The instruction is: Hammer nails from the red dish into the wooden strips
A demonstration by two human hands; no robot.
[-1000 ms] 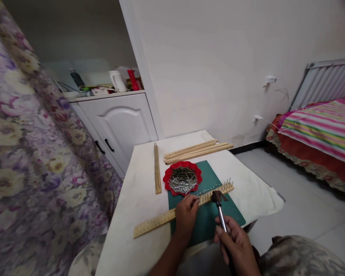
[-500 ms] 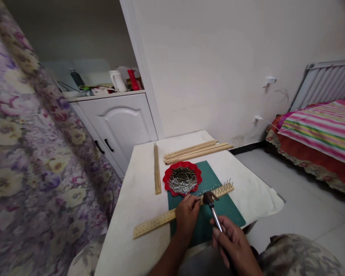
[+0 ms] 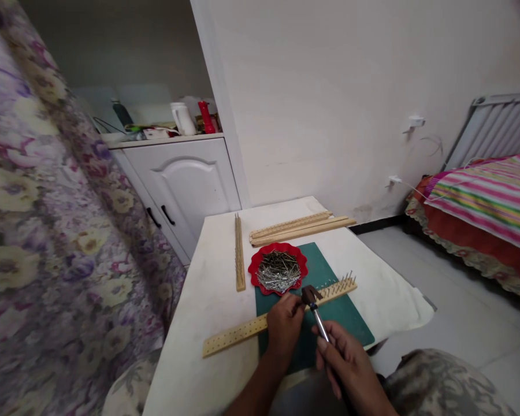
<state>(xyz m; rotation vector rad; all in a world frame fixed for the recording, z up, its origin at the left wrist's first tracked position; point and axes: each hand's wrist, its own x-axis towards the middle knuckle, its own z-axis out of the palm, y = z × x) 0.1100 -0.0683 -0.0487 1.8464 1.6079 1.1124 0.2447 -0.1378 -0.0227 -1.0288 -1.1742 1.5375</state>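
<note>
Evidently the nailing is only partly done: at the left, the drilled wooden strip [image 3: 234,335] lies on the white tabletop [image 3: 190,323], its rows of holes there bare of nails. Farther back, a second nail-studded strip [image 3: 241,271] points away from the person. Next comes the scalloped red bowl [image 3: 253,268], full of loose nails [image 3: 279,270], at the edge of the green cutting mat [image 3: 346,323]. The left hand [image 3: 283,323] rests over the drilled strip, fingertips drawn in; whether they pinch a nail cannot be told. Just beside them is the head of the claw hammer [image 3: 315,315], whose handle the right hand [image 3: 344,355] has wrapped firmly. At the right end, standing nails [image 3: 342,283] fill the strip.
</note>
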